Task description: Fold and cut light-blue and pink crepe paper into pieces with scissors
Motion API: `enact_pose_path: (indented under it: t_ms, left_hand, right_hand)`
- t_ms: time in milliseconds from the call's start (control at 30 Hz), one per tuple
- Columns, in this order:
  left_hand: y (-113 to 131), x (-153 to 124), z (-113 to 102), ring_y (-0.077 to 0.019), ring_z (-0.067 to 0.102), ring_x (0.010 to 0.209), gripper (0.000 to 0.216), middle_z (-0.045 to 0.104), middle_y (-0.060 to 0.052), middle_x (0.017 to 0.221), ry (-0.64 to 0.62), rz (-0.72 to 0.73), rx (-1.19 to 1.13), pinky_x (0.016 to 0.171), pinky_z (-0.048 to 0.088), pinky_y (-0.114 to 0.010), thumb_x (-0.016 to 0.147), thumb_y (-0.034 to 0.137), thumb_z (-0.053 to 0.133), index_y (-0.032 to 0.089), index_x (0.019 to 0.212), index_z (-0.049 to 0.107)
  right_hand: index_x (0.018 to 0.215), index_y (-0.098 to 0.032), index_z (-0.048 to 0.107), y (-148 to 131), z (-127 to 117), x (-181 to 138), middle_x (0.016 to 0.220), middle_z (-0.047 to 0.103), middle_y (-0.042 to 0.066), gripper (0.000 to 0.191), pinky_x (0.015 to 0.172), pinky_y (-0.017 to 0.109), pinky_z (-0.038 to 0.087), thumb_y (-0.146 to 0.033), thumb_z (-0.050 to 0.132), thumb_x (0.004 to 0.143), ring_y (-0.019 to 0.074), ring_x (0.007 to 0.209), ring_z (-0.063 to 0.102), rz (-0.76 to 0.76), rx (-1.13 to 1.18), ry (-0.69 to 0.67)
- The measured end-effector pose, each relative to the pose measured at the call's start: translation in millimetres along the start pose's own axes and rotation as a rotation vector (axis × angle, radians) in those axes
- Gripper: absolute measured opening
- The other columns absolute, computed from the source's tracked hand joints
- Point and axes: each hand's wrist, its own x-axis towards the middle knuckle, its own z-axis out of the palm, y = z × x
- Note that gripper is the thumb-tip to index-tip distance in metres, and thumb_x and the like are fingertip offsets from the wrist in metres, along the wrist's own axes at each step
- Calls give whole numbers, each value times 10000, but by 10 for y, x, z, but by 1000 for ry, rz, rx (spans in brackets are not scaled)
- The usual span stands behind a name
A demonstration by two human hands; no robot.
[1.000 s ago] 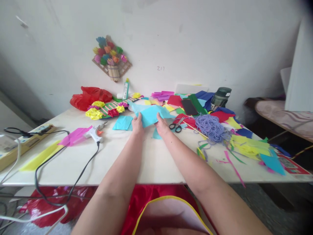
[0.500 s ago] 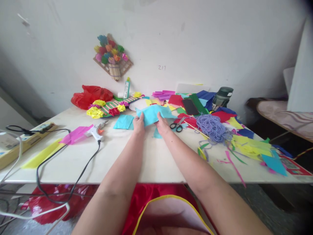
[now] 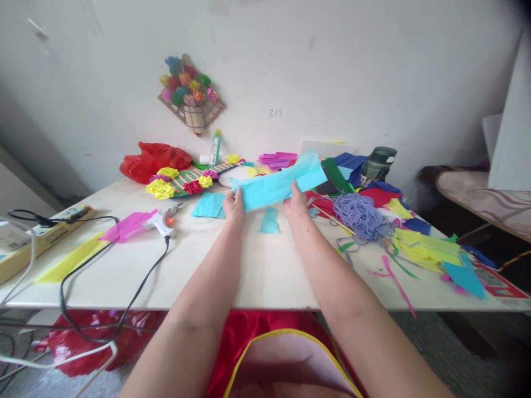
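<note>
A long strip of light-blue crepe paper (image 3: pixel 269 189) is stretched between my hands just above the table, its right end raised. My left hand (image 3: pixel 234 205) pinches it near the left end. My right hand (image 3: pixel 295 202) grips its lower edge towards the right. On the table below lies a small light-blue paper piece (image 3: pixel 270 221). Left of my left hand rests a folded light-blue paper (image 3: pixel 208 205). Scissors (image 3: pixel 311 203) lie by my right hand, mostly hidden behind it. Beyond my left hand is a green board with paper flowers (image 3: pixel 186 181).
A glue gun (image 3: pixel 160 221) with its cord lies left, near a power strip (image 3: pixel 50 240). Purple yarn (image 3: pixel 360 215), yellow paper scraps (image 3: pixel 423 247) and a dark bottle (image 3: pixel 377 165) are on the right. A red plastic bag (image 3: pixel 155 162) sits at the back left.
My right hand has moved right and slightly up, drawing the light-blue strip out longer and flatter. More of the small blue piece beneath shows; the scissors are now mostly covered.
</note>
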Motion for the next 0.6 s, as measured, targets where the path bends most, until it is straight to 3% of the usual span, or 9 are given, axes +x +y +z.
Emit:
enact_pose_path:
  t_ms: [133, 267, 433, 600]
  left_hand:
    - [15, 11, -19, -88, 410, 364, 477, 437, 37, 425, -77, -90, -31, 374, 294, -202, 722, 637, 464, 174, 679, 567]
    - [24, 53, -42, -121, 533, 474, 586, 574, -31, 551, -147, -268, -176, 439, 386, -225, 704, 710, 393, 158, 721, 588]
    - [-1, 47, -68, -141, 590, 585, 350, 618, -15, 617, -239, -241, -195, 526, 452, -236, 584, 454, 722, 160, 742, 618]
    - [4, 9, -80, -187, 631, 696, 307, 646, -39, 648, -319, -247, -299, 679, 510, -306, 554, 328, 770, 137, 750, 630]
  right_hand:
    - [1067, -160, 545, -9, -76, 66, 968, 666, 33, 302, 828, 281, 496, -263, 544, 783, 121, 922, 614, 24, 18, 74]
    - [1069, -143, 543, -1, -75, 44, 980, 662, 44, 290, 821, 289, 500, -220, 530, 790, 126, 921, 615, 58, 65, 119]
    - [1056, -142, 555, 29, -95, 41, 965, 668, 47, 290, 801, 296, 510, -233, 549, 781, 136, 916, 618, 78, 48, 106]
    - [1043, -146, 564, 34, -124, 44, 940, 675, 44, 285, 772, 312, 521, -231, 563, 770, 145, 885, 626, 81, -6, 75]
